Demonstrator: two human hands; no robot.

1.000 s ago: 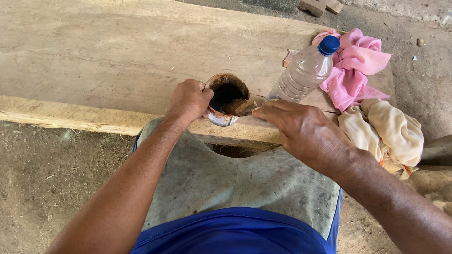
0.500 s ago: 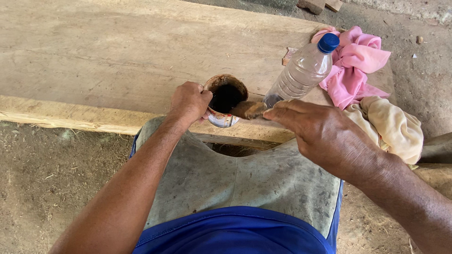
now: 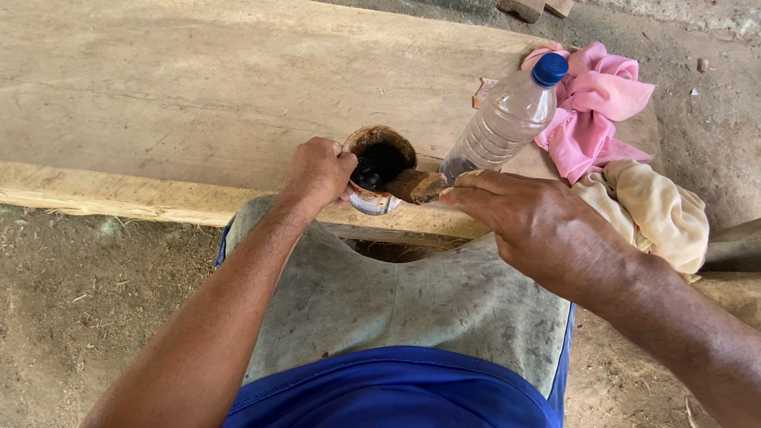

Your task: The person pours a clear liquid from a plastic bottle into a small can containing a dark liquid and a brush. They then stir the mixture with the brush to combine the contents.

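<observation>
1. While the person sits astride, a grey apron over blue cloth fills the six o'clock foreground.
2. Left hand (image 3: pixel 317 170) is clenched around a small stained tin (image 3: pixel 379 168) at the wooden plank's (image 3: pixel 158 95) near edge; likely light, rigid, slippery with dark liquid, best held by its wall.
3. Right hand (image 3: pixel 543 230), at three o'clock of the tin, pinches a brown-soaked pad (image 3: pixel 416 186) at the rim; soft, wet.
4. Farther, at one o'clock: clear plastic bottle (image 3: pixel 507 119), pink cloth (image 3: pixel 598 103), cream cloth (image 3: pixel 654 210).

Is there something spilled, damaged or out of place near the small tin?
Nothing is spilled. The tin, held by the left hand, sits at the plank's edge with a stained rim; the right hand dips a brown-stained tool in it.
</observation>
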